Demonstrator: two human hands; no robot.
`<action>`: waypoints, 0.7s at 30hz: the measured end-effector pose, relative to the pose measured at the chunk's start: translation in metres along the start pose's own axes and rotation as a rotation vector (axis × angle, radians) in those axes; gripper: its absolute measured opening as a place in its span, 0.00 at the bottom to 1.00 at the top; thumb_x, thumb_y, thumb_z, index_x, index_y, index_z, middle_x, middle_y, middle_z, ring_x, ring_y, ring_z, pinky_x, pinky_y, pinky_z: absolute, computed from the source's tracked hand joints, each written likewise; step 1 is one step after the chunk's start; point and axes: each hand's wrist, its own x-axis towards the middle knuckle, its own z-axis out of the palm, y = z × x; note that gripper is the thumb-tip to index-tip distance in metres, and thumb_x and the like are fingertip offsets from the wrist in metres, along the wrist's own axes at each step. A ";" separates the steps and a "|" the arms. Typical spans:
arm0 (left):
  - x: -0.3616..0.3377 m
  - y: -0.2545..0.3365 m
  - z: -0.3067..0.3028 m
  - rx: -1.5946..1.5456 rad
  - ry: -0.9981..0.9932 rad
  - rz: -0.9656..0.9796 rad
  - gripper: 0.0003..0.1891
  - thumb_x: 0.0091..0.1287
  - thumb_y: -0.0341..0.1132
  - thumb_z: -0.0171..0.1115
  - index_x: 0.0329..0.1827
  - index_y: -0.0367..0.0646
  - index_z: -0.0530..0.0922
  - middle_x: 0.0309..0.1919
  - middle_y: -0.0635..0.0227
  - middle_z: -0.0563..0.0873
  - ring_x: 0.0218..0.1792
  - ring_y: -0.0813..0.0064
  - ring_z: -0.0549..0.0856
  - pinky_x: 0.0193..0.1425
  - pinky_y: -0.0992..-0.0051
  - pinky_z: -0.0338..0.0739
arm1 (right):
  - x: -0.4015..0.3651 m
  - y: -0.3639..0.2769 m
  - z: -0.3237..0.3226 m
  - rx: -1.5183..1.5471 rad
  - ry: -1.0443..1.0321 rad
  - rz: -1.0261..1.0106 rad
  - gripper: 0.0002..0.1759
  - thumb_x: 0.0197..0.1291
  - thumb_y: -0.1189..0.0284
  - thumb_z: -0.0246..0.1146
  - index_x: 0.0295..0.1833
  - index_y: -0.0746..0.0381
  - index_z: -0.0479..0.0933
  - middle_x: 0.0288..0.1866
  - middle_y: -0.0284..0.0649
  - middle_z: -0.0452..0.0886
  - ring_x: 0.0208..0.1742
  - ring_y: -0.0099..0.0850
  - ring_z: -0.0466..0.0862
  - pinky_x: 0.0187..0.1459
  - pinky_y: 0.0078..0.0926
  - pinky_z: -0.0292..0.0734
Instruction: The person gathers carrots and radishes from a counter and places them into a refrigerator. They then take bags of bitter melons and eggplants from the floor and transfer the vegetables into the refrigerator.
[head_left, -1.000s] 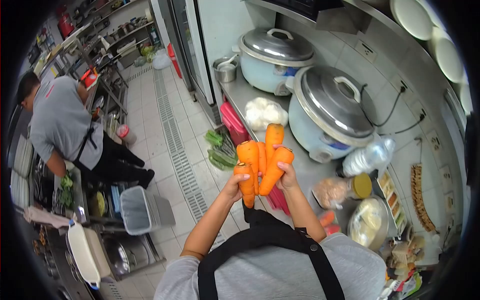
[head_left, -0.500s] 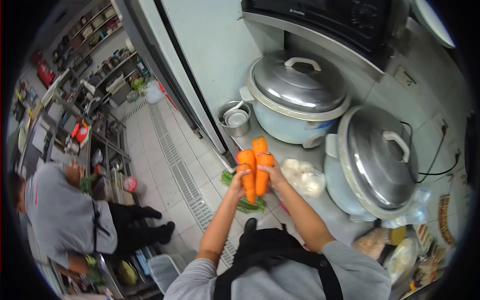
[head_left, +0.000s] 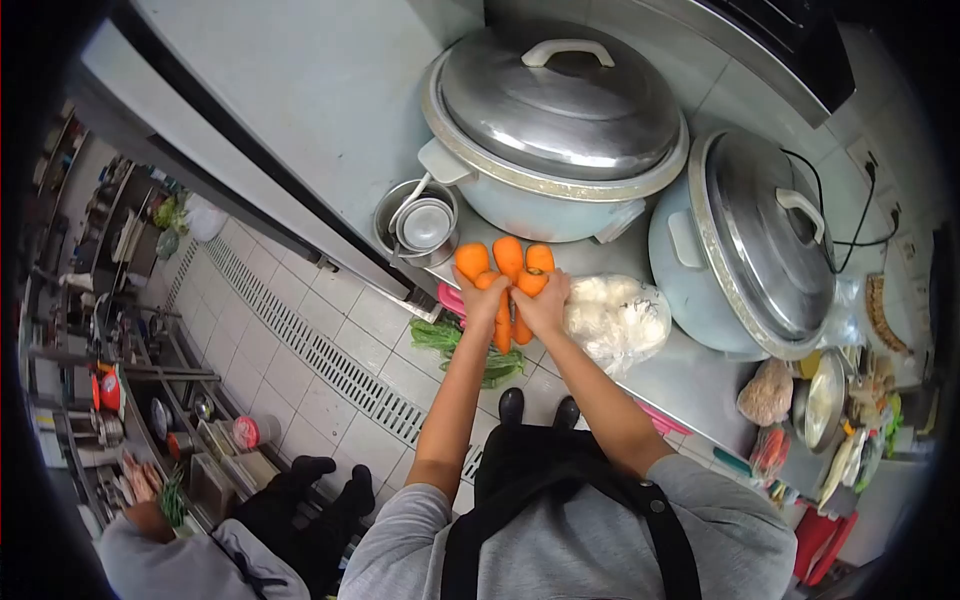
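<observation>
Several orange carrots (head_left: 508, 257) are bunched at the edge of the metal counter (head_left: 700, 400). My left hand (head_left: 484, 297) is closed around carrots on the left side of the bunch. On the right side, the fingers of my right hand (head_left: 545, 306) curl over other carrots, close to my left thumb. Right beside that hand lies a clear plastic bag (head_left: 618, 320) of white, rounded food. Green leafy vegetables (head_left: 436, 338) show below my hands, partly behind my left forearm.
Two large rice cookers, one at the back (head_left: 560, 190) and one at the right (head_left: 690, 290), have metal lids. A metal pot (head_left: 383, 222) holds a smaller one. Left is a white fridge-like cabinet (head_left: 300, 90). A co-worker (head_left: 190, 560) stands at lower left, past the floor drain (head_left: 340, 370).
Both hands have brought the carrots from in front of me down to the counter's edge. My view has moved closer to the cookers. The co-worker now appears lower in view.
</observation>
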 end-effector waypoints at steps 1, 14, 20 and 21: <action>0.009 -0.007 0.004 0.301 0.146 0.093 0.47 0.46 0.32 0.68 0.69 0.33 0.53 0.59 0.50 0.66 0.55 0.56 0.73 0.58 0.66 0.71 | 0.004 0.000 0.003 0.041 -0.012 0.016 0.37 0.41 0.63 0.73 0.54 0.70 0.67 0.60 0.61 0.64 0.66 0.51 0.63 0.66 0.41 0.57; 0.010 -0.031 0.007 0.621 0.111 0.663 0.47 0.63 0.53 0.58 0.72 0.31 0.42 0.69 0.39 0.50 0.69 0.42 0.51 0.70 0.50 0.47 | 0.052 -0.007 -0.010 0.326 0.206 0.070 0.40 0.43 0.69 0.70 0.59 0.72 0.56 0.51 0.55 0.73 0.51 0.44 0.76 0.55 0.36 0.69; -0.012 -0.032 0.002 0.929 0.120 0.640 0.44 0.63 0.55 0.53 0.74 0.38 0.45 0.71 0.41 0.47 0.70 0.41 0.50 0.66 0.36 0.38 | 0.012 -0.016 -0.025 0.085 0.005 -0.109 0.39 0.45 0.67 0.69 0.60 0.69 0.58 0.53 0.58 0.68 0.56 0.53 0.68 0.59 0.42 0.64; -0.013 -0.033 0.002 0.930 0.115 0.640 0.44 0.63 0.55 0.53 0.74 0.38 0.45 0.71 0.41 0.47 0.70 0.41 0.50 0.66 0.36 0.38 | 0.007 -0.018 -0.028 -0.074 0.030 -0.220 0.38 0.46 0.66 0.70 0.60 0.68 0.60 0.52 0.56 0.69 0.54 0.53 0.69 0.58 0.42 0.65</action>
